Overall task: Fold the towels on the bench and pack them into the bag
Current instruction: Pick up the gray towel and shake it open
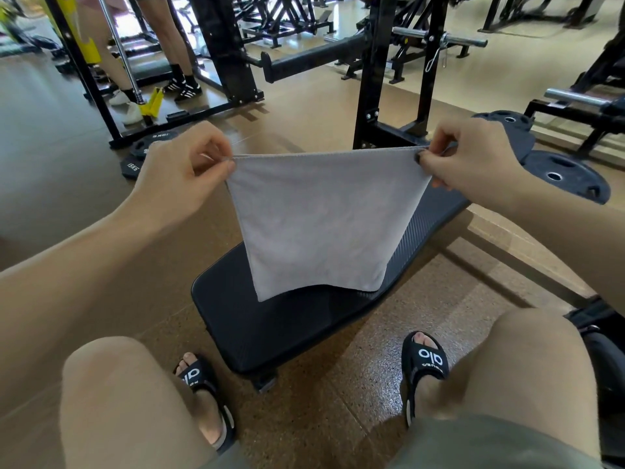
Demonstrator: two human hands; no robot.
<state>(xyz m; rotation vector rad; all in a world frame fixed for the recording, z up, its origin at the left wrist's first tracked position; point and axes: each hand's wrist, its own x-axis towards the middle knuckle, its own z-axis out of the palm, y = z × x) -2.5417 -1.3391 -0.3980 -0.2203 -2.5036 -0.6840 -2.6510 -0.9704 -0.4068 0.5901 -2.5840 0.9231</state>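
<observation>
A: What do we see at the centre?

B: We see a grey towel (318, 221) held up by its top edge, hanging flat above the black padded bench, here the tabletop (297, 333). Its lower edge curls just over the padding; we cannot tell whether it touches.

A: How do the hands stand?

B: The left hand (182, 170) pinches the towel's upper left corner between thumb and fingers. The right hand (473, 160) pinches the upper right corner the same way. The two hands are well apart, with the hem stretched straight between them.

A: What surface and room do we note?

B: We note a speckled brown rubber floor (355, 401) under the tabletop, giving way to paler flooring farther off. The room is a gym, filled with black machine frames.

A: And around the bench?

B: A black upright rack (378, 79) stands at the far end of the tabletop, its base behind the towel's top edge. Black weight plates (561, 170) lie on the floor to the right, partly behind the right hand; more plates (142, 154) lie to the left, partly behind the left hand. Another person's legs (169, 45) stand beside a yellow-trimmed frame at upper left. Our own knees and black sandals (426, 360) fill the foreground. A dark object at the right edge is too cut off to identify.
</observation>
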